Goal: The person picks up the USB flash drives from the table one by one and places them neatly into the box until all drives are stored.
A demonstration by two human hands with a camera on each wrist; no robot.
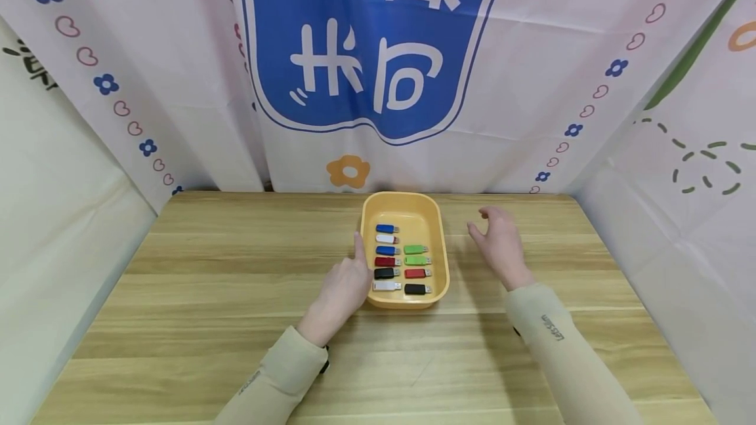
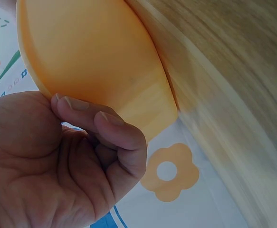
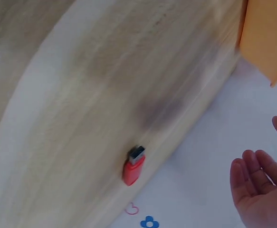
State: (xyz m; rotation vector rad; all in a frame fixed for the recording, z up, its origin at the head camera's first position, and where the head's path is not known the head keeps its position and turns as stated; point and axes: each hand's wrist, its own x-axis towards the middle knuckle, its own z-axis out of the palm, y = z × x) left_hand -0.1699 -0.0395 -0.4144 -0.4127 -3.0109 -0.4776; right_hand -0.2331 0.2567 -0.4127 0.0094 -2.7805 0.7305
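A yellow plastic tray (image 1: 403, 303) stands on the table with several USB flash drives lying in two columns inside it, among them a light green one (image 1: 417, 260) and a black one (image 1: 417, 289). My left hand (image 1: 348, 281) is at the tray's left side, index finger straight along the rim. In the left wrist view its other fingers (image 2: 121, 133) curl loosely toward the palm, beside the tray's outer wall. To the right of the tray, my right hand (image 1: 501, 248) hovers with thumb and fingers apart, holding nothing. A red USB flash drive (image 3: 134, 172) lies on the table in the right wrist view.
The wooden table (image 1: 236, 294) ends at the back against a white printed curtain (image 1: 531, 84) with a blue emblem. White cloth panels (image 1: 679, 215) close off both sides.
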